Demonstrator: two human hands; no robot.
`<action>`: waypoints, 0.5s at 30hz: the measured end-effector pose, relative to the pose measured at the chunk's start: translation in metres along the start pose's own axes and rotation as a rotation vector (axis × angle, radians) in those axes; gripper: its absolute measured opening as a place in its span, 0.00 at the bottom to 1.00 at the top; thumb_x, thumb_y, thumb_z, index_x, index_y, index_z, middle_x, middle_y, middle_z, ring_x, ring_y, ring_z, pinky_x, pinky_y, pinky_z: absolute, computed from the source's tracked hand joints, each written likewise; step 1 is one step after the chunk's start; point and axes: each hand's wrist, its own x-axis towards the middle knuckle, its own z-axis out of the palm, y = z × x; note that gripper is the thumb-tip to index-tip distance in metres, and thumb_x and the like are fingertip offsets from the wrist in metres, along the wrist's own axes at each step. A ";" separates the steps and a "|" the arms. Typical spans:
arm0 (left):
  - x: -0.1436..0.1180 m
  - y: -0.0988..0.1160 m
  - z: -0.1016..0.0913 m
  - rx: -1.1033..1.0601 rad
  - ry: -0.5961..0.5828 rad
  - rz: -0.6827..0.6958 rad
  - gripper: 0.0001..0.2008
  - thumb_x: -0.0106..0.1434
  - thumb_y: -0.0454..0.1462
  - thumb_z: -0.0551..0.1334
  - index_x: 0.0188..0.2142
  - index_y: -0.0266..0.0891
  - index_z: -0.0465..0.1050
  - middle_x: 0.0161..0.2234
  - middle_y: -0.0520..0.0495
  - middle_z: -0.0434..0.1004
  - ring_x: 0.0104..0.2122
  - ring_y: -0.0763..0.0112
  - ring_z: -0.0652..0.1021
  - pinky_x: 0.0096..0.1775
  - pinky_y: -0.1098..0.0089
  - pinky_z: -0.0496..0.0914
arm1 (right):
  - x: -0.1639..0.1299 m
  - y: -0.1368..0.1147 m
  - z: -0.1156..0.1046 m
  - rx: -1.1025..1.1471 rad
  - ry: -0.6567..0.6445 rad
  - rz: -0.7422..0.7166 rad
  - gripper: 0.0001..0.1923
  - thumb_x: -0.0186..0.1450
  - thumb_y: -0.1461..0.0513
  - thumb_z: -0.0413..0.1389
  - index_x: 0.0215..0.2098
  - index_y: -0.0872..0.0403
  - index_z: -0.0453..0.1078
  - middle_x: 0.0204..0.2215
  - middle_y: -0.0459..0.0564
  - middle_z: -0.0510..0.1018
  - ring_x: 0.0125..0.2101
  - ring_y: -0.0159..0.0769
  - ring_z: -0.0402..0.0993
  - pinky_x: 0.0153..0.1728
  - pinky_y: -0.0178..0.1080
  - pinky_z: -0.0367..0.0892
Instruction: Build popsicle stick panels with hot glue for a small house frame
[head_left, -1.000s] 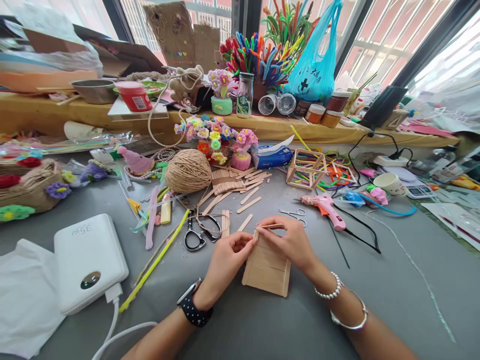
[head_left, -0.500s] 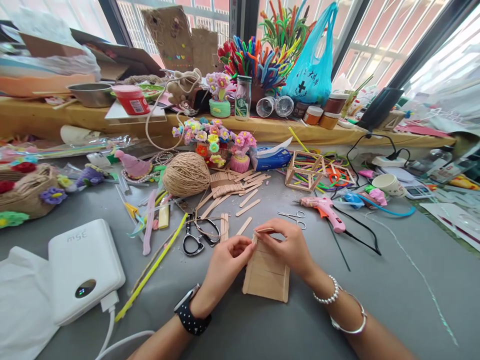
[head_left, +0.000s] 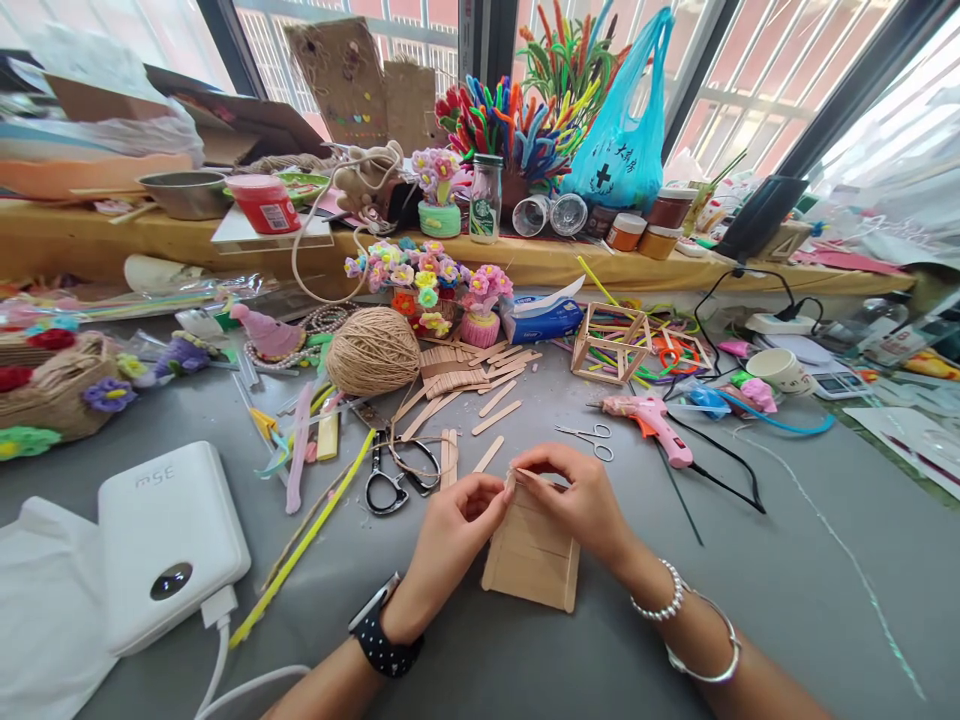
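Centrally, near side of the grey table (head_left: 465, 660): craft-stick panel (head_left: 531, 565), tilted, its far end between both hands. Left hand (head_left: 454, 525) pinches the far left corner, thumb against fingertips. Right hand (head_left: 583, 500) bent over the far edge, fingertips bunched beside the left's; cannot tell what lies between them. Small scissors (head_left: 602, 450) just beyond the right hand; pink glue gun (head_left: 654, 425) farther right. Beyond the left hand, black-handled scissors (head_left: 376, 465); twine ball (head_left: 373, 350) farther off. White power bank (head_left: 172, 530) at left.
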 end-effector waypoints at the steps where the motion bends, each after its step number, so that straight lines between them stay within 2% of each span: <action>1: 0.000 0.000 0.000 0.004 -0.002 0.003 0.11 0.54 0.42 0.59 0.28 0.35 0.71 0.27 0.49 0.75 0.28 0.70 0.74 0.28 0.75 0.68 | 0.000 0.000 0.000 0.017 0.000 0.002 0.06 0.56 0.67 0.54 0.30 0.53 0.71 0.31 0.47 0.77 0.33 0.32 0.73 0.35 0.35 0.69; 4: 0.000 -0.001 0.000 0.008 -0.007 0.008 0.11 0.54 0.42 0.59 0.28 0.35 0.71 0.27 0.48 0.75 0.27 0.70 0.75 0.28 0.74 0.68 | -0.001 -0.001 0.000 0.047 -0.005 0.032 0.06 0.56 0.68 0.54 0.30 0.54 0.71 0.34 0.49 0.77 0.35 0.34 0.73 0.35 0.36 0.69; 15: 0.000 -0.002 0.001 0.017 -0.006 0.007 0.11 0.54 0.42 0.59 0.28 0.36 0.71 0.27 0.48 0.75 0.28 0.69 0.75 0.28 0.74 0.69 | -0.002 0.003 0.003 -0.030 0.013 0.033 0.04 0.59 0.64 0.52 0.31 0.53 0.69 0.30 0.47 0.77 0.33 0.34 0.73 0.34 0.36 0.69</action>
